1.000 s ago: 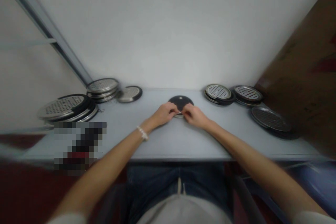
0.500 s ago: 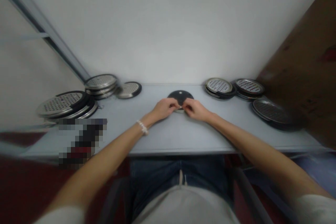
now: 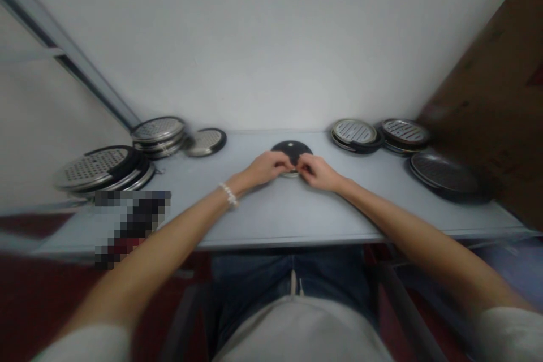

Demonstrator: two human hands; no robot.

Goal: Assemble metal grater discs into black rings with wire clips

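In front of me on the table lies a small round disc (image 3: 288, 148), black on top with a pale dot near its far side and a metallic rim showing at its near edge. From the left, my left hand (image 3: 271, 167) pinches at that near edge with thumb and fingers together. My right hand (image 3: 318, 171) does the same from the right, its fingertips almost meeting the left ones. Exactly which part of the edge is between the fingertips is too small and blurred to tell.
Perforated round metal discs with black edging stand in stacks at left (image 3: 99, 169) and back left (image 3: 159, 136); a single one (image 3: 207, 141) lies beside them. More lie at right (image 3: 354, 133), (image 3: 405, 133), (image 3: 443, 172). A pixelated dark patch (image 3: 139, 220) covers something front left. A brown board (image 3: 496, 113) borders the right.
The view has shifted slightly. Both hands stay at the disc's near edge, with only small finger movement; the disc remains in place on the table.
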